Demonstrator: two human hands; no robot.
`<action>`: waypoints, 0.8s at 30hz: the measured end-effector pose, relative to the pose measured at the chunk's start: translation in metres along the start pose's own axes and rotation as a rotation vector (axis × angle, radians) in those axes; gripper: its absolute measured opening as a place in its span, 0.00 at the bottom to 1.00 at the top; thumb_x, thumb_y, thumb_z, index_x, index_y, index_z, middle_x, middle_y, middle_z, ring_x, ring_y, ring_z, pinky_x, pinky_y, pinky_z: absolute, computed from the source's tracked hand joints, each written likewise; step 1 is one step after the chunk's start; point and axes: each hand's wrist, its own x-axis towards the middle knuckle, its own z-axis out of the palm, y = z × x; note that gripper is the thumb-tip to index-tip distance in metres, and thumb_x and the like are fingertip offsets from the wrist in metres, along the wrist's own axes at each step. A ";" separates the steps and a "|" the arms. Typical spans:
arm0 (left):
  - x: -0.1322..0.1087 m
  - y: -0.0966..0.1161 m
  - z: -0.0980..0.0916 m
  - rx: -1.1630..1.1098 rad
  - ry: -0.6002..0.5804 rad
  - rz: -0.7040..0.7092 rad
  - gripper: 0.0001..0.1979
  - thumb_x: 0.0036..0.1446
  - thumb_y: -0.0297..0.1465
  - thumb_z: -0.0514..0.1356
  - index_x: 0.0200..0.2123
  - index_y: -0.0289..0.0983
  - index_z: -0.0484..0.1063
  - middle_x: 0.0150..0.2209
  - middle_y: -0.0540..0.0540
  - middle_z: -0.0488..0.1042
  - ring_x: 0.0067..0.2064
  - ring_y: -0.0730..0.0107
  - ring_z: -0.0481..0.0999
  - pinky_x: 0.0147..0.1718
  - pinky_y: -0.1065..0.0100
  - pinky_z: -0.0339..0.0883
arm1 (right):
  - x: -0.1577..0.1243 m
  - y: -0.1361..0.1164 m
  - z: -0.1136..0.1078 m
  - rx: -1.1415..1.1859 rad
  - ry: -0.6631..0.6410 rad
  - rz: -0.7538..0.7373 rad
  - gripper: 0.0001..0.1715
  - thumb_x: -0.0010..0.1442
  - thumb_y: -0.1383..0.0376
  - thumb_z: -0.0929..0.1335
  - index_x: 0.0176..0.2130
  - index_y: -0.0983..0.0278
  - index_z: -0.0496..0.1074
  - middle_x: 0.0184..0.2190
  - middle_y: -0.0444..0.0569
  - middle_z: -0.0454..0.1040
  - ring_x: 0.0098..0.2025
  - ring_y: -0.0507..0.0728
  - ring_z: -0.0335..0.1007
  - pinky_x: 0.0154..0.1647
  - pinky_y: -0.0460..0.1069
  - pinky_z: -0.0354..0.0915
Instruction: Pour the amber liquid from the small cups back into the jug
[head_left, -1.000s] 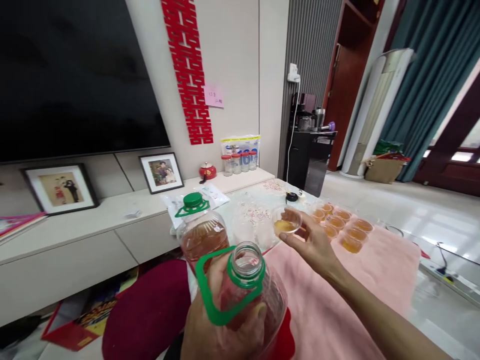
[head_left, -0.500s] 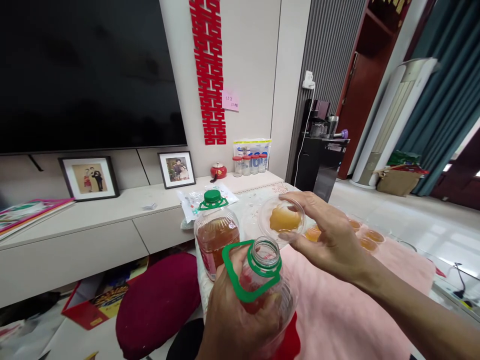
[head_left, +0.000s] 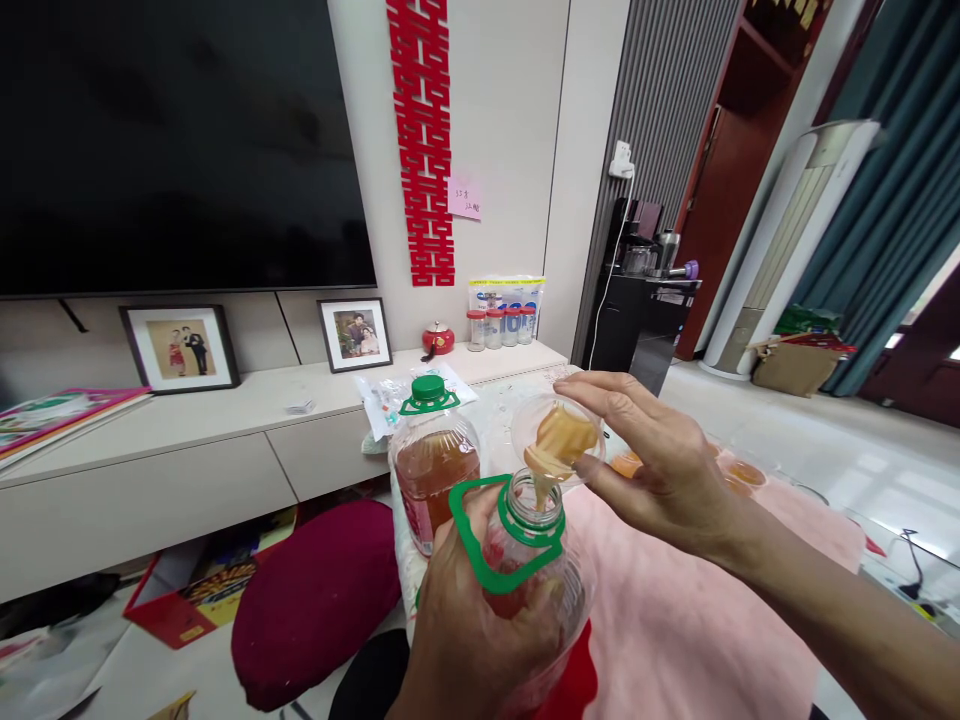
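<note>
Right hand [head_left: 660,470] pinching a tilted clear cup [head_left: 529,432], amber liquid [head_left: 562,438] streaming into the open green-collared bottle [head_left: 534,505] clasped by the left hand [head_left: 480,640]; filled cups [head_left: 739,472] beyond the bottle still full

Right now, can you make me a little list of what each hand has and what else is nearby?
Left hand: grips the open bottle with a green handle ring
Right hand: tilts a small clear cup over the bottle's mouth
Amber liquid: runs from cup into bottle
Beside it: capped bottle, part full
Behind: more filled cups on a pink cloth
</note>
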 end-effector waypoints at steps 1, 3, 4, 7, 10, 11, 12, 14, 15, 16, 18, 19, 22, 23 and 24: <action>0.000 -0.001 0.000 -0.007 -0.003 0.002 0.08 0.47 0.28 0.58 0.33 0.43 0.66 0.26 0.55 0.70 0.27 0.70 0.71 0.28 0.66 0.70 | 0.000 0.000 0.000 -0.004 0.000 -0.007 0.30 0.56 0.77 0.69 0.59 0.72 0.69 0.53 0.62 0.76 0.57 0.60 0.72 0.58 0.55 0.71; -0.001 -0.003 0.000 -0.019 -0.007 0.014 0.09 0.47 0.27 0.57 0.34 0.43 0.66 0.26 0.56 0.70 0.26 0.71 0.72 0.27 0.67 0.70 | 0.002 0.000 0.000 -0.009 0.001 -0.021 0.29 0.57 0.77 0.69 0.58 0.73 0.69 0.53 0.62 0.76 0.57 0.60 0.72 0.58 0.55 0.71; -0.001 -0.004 0.000 -0.016 -0.005 0.027 0.10 0.47 0.27 0.57 0.35 0.43 0.67 0.27 0.56 0.71 0.27 0.71 0.73 0.27 0.67 0.71 | 0.002 0.000 0.000 -0.012 0.000 -0.028 0.29 0.57 0.77 0.69 0.58 0.74 0.70 0.53 0.63 0.76 0.57 0.60 0.72 0.58 0.55 0.71; -0.002 -0.005 -0.001 0.064 0.042 0.087 0.17 0.47 0.26 0.58 0.42 0.44 0.70 0.35 0.54 0.79 0.35 0.68 0.79 0.37 0.65 0.77 | 0.004 0.002 0.000 -0.023 -0.002 -0.052 0.28 0.58 0.77 0.70 0.58 0.75 0.70 0.53 0.64 0.76 0.57 0.61 0.72 0.58 0.56 0.70; -0.002 -0.003 -0.001 0.069 0.050 0.099 0.16 0.46 0.26 0.59 0.40 0.44 0.70 0.34 0.54 0.78 0.34 0.69 0.79 0.35 0.67 0.77 | 0.005 0.002 -0.001 -0.038 -0.005 -0.069 0.28 0.58 0.77 0.69 0.58 0.76 0.70 0.53 0.64 0.75 0.57 0.62 0.71 0.58 0.57 0.71; -0.002 -0.002 -0.001 0.035 0.031 0.080 0.12 0.46 0.26 0.58 0.37 0.43 0.69 0.30 0.55 0.75 0.30 0.71 0.76 0.30 0.69 0.75 | 0.006 0.002 -0.001 -0.042 -0.006 -0.075 0.28 0.57 0.77 0.69 0.58 0.76 0.70 0.53 0.65 0.75 0.57 0.63 0.71 0.58 0.57 0.71; -0.001 -0.001 -0.001 0.002 0.008 0.060 0.09 0.46 0.26 0.58 0.33 0.43 0.68 0.26 0.56 0.72 0.26 0.72 0.72 0.26 0.71 0.72 | 0.006 0.002 -0.002 -0.048 -0.006 -0.081 0.28 0.57 0.77 0.69 0.58 0.76 0.70 0.53 0.65 0.75 0.57 0.63 0.71 0.58 0.57 0.71; -0.001 0.000 0.000 -0.024 -0.010 0.034 0.07 0.46 0.26 0.57 0.30 0.43 0.65 0.24 0.56 0.68 0.24 0.73 0.69 0.23 0.71 0.68 | 0.006 0.001 -0.003 -0.064 -0.011 -0.094 0.28 0.58 0.77 0.69 0.58 0.77 0.71 0.54 0.66 0.74 0.58 0.63 0.71 0.59 0.58 0.70; 0.000 0.000 0.000 -0.018 -0.007 0.035 0.08 0.46 0.26 0.57 0.31 0.43 0.65 0.25 0.56 0.69 0.25 0.72 0.70 0.24 0.70 0.69 | 0.007 0.000 -0.004 -0.071 -0.015 -0.099 0.27 0.58 0.77 0.69 0.57 0.77 0.71 0.54 0.66 0.74 0.58 0.63 0.71 0.59 0.57 0.70; 0.000 0.000 0.001 -0.013 -0.002 0.037 0.09 0.46 0.26 0.57 0.32 0.43 0.66 0.26 0.56 0.70 0.26 0.72 0.71 0.26 0.70 0.70 | 0.007 -0.001 -0.004 -0.078 -0.020 -0.102 0.27 0.58 0.78 0.69 0.57 0.77 0.71 0.54 0.66 0.74 0.58 0.63 0.71 0.59 0.57 0.70; 0.000 -0.001 0.001 -0.011 -0.007 0.035 0.09 0.46 0.26 0.57 0.33 0.43 0.66 0.25 0.56 0.69 0.25 0.72 0.69 0.25 0.70 0.70 | 0.008 -0.002 -0.005 -0.089 -0.027 -0.107 0.27 0.58 0.78 0.69 0.57 0.77 0.71 0.54 0.66 0.74 0.59 0.62 0.70 0.60 0.57 0.70; 0.000 -0.001 0.001 -0.007 -0.004 0.033 0.08 0.45 0.26 0.57 0.32 0.43 0.66 0.25 0.56 0.68 0.25 0.72 0.69 0.25 0.70 0.70 | 0.008 -0.003 -0.006 -0.093 -0.028 -0.110 0.27 0.58 0.78 0.69 0.57 0.77 0.71 0.54 0.66 0.74 0.59 0.62 0.70 0.60 0.57 0.69; 0.001 -0.001 0.001 0.022 0.014 0.039 0.08 0.44 0.26 0.57 0.30 0.43 0.66 0.25 0.56 0.68 0.26 0.72 0.70 0.27 0.69 0.70 | 0.009 -0.004 -0.006 -0.113 -0.021 -0.124 0.26 0.57 0.79 0.69 0.56 0.77 0.72 0.54 0.66 0.74 0.59 0.63 0.70 0.60 0.58 0.70; 0.001 -0.001 0.001 0.030 0.019 0.043 0.08 0.44 0.26 0.57 0.31 0.43 0.66 0.25 0.56 0.68 0.26 0.71 0.70 0.27 0.69 0.69 | 0.009 -0.004 -0.006 -0.121 -0.020 -0.128 0.26 0.58 0.79 0.69 0.56 0.77 0.72 0.54 0.66 0.74 0.59 0.63 0.69 0.60 0.58 0.70; 0.002 -0.001 0.001 0.035 0.019 0.045 0.08 0.44 0.26 0.57 0.31 0.43 0.65 0.25 0.56 0.67 0.26 0.71 0.70 0.27 0.69 0.69 | 0.009 -0.004 -0.006 -0.127 -0.021 -0.131 0.26 0.58 0.79 0.69 0.56 0.77 0.72 0.54 0.66 0.74 0.59 0.63 0.69 0.60 0.58 0.69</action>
